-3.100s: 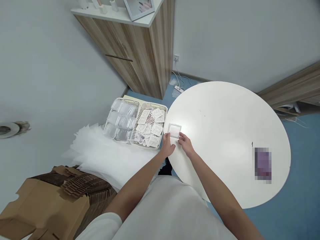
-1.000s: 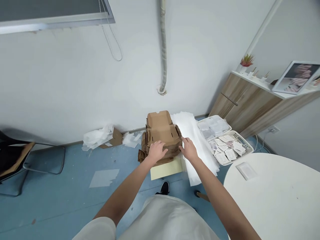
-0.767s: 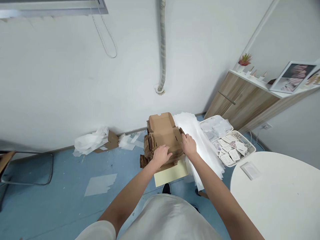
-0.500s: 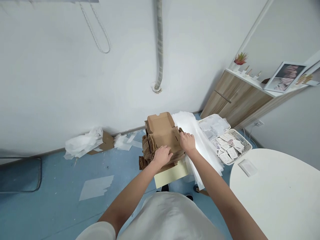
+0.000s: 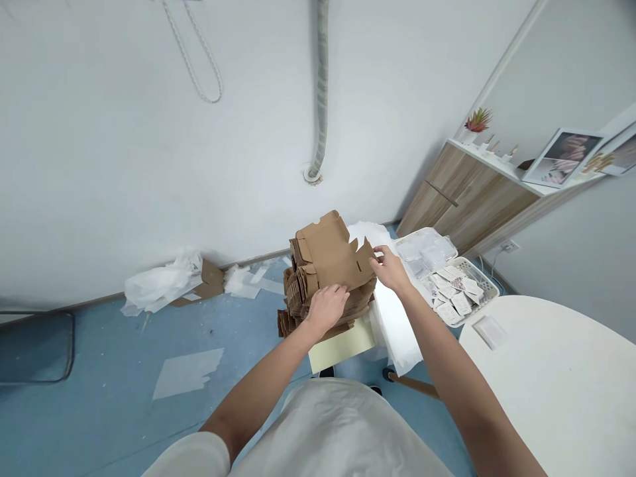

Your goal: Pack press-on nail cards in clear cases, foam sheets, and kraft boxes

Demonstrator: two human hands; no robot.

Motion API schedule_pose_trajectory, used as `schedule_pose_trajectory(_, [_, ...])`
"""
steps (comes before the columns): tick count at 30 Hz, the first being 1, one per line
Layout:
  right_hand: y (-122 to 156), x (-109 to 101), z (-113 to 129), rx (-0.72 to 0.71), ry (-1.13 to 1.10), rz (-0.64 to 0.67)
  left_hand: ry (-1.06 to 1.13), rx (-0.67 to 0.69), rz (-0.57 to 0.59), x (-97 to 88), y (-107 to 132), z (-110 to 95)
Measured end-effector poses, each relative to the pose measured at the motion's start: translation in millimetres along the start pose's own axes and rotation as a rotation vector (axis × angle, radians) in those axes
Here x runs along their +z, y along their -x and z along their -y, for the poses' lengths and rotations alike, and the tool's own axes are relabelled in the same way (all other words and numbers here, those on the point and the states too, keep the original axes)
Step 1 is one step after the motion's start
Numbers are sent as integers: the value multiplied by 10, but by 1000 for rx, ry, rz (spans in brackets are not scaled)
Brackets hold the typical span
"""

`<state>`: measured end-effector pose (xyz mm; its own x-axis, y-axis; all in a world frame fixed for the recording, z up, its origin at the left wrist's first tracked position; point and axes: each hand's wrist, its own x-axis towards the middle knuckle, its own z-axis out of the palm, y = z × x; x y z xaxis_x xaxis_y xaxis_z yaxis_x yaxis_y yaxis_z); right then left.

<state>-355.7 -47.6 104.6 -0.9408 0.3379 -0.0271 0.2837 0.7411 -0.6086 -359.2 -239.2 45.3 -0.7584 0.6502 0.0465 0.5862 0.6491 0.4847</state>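
Note:
A flat cardboard box blank (image 5: 330,255), creased and with cut flaps, lies on top of a stack of folded cardboard (image 5: 297,291). My left hand (image 5: 328,306) is at its near edge, fingers close together over the board and thumb hidden. At the right side, my right hand (image 5: 390,266) pinches the raised side flap between thumb and fingers. The blank's right part is tilted up off the stack. Under the stack, a pale yellow board (image 5: 342,346) sticks out toward me.
White sheets (image 5: 397,331) hang beside the stack. Baskets hold clear bags (image 5: 426,248) and small cards (image 5: 460,291). A round white table (image 5: 556,371) stands at right, a wooden cabinet (image 5: 477,185) behind. Crumpled white wrapping (image 5: 161,285) and a sheet (image 5: 189,372) lie on the floor.
The top blank's right side has come up and its flap stands higher. My right hand has moved right and slightly up with it; my left hand has shifted slightly right.

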Motion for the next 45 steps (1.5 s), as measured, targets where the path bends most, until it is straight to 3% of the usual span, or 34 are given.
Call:
schedule_pose_trajectory(5, [69, -126, 97, -109, 261, -48, 25, 49, -11, -80, 82, -89])
schedule_pose_trajectory(9, [158, -207, 137, -141, 288, -196, 49, 22, -159, -225, 170, -71])
schedule_pose_trajectory(12, [240, -306, 114, -129, 122, -248, 27, -77, -266, -312, 164, -5])
schedule_pose_trajectory(15, [339, -444, 1, -55, -162, -278, 9, -197, -293, -336, 66, 57])
schedule_pose_trajectory(18, [462, -597, -215, 55, -455, -354, 25, -290, -186, -258, -131, 42])
schedule_pose_trajectory(21, [639, -737, -474, 149, -697, -425, 91, -307, -6, -55, -381, -113])
schedule_pose_trajectory(24, [897, -868, -721, 202, -854, -471, 200, -257, 108, 211, -571, -390])
schedule_pose_trajectory(29, [1566, -1102, -1186, 282, -873, -643, 316, -107, 63, 557, -601, -880])
schedule_pose_trajectory(33, [2324, -1282, -1619, 385, -719, -788, 340, -27, 63, 773, -492, -1357])
schedule_pose_trajectory(38, [3330, -1407, -2113, 565, -486, -968, 375, 129, 184, 1146, -260, -2217])
schedule_pose_trajectory(42, [4013, -1373, -2490, 682, -299, -1056, 396, 306, 248, 1525, -36, -2861])
schedule_pose_trajectory(45, [4425, -1263, -2755, 790, -223, -1075, 327, 417, 315, 1803, 98, -3200])
